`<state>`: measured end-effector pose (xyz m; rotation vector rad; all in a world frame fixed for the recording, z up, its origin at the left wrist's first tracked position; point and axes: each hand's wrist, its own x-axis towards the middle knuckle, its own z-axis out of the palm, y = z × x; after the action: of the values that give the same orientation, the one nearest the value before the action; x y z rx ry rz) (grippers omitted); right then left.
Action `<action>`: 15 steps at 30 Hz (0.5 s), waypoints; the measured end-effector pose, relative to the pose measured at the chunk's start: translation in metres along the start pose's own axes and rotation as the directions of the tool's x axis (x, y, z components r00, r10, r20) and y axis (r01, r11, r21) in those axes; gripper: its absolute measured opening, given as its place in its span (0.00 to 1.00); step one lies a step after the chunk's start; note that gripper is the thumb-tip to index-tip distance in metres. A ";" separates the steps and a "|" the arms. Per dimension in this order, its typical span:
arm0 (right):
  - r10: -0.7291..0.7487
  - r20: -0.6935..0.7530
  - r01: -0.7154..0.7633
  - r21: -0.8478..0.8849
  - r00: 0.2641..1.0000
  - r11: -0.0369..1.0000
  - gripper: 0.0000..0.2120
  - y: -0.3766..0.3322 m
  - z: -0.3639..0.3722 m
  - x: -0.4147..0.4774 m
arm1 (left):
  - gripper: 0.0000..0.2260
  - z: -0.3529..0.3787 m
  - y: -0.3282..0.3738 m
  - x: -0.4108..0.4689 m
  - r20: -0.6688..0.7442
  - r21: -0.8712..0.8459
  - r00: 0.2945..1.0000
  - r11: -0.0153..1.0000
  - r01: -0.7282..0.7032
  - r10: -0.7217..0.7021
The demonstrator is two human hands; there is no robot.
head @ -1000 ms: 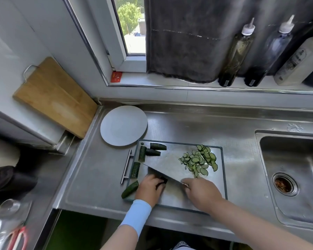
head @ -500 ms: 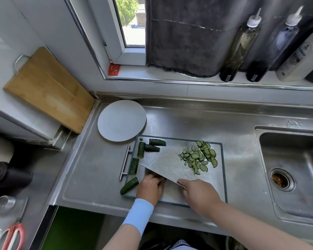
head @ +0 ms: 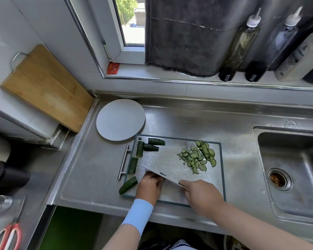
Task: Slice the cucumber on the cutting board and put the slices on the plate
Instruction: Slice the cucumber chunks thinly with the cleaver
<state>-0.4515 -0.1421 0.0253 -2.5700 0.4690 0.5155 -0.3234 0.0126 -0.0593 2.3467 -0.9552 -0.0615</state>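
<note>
A steel cutting board (head: 219, 179) with a handle lies on the counter. My right hand (head: 201, 195) grips the handle of a broad cleaver (head: 163, 165) whose blade leans over the board. Just left of the blade, my left hand (head: 148, 186) is curled over a cucumber piece that it mostly hides. Several cucumber chunks (head: 139, 150) lie along the board's left side, and one chunk (head: 127, 184) overhangs the front left corner. A pile of thin slices (head: 197, 156) sits at the board's right. The round grey plate (head: 120, 121) stands bare behind the board.
A sink (head: 293, 170) with a drain is to the right. A wooden board (head: 43, 87) leans against the left wall. Bottles (head: 240, 44) stand on the sill behind. Red-handled scissors (head: 9, 235) and a glass (head: 0, 202) are at the lower left.
The view shifts a little between frames. The cleaver and both hands stay near the board's front; nothing else on the board moves.
</note>
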 end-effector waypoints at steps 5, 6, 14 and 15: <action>0.007 0.011 -0.007 0.007 1.000 1.000 0.08 -0.001 0.000 0.001 | 0.11 0.001 -0.001 0.000 0.022 -0.007 0.999 1.000 0.030 -0.030; 0.011 0.017 -0.011 0.007 1.000 1.000 0.08 -0.002 0.000 0.002 | 0.11 0.002 -0.001 0.000 0.024 -0.019 0.999 0.999 0.035 -0.034; 0.058 0.083 -0.063 0.061 0.995 0.996 0.07 -0.011 0.004 0.016 | 0.09 0.007 -0.007 -0.002 0.041 -0.039 0.995 0.995 0.087 -0.086; 0.061 0.094 -0.067 0.064 0.994 0.996 0.07 -0.013 0.004 0.020 | 0.09 0.009 -0.007 -0.002 0.036 -0.041 0.995 0.995 0.094 -0.093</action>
<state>-0.4300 -0.1341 0.0181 -2.4618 0.5289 0.6265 -0.3228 0.0140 -0.0709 2.3573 -0.8511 -0.1574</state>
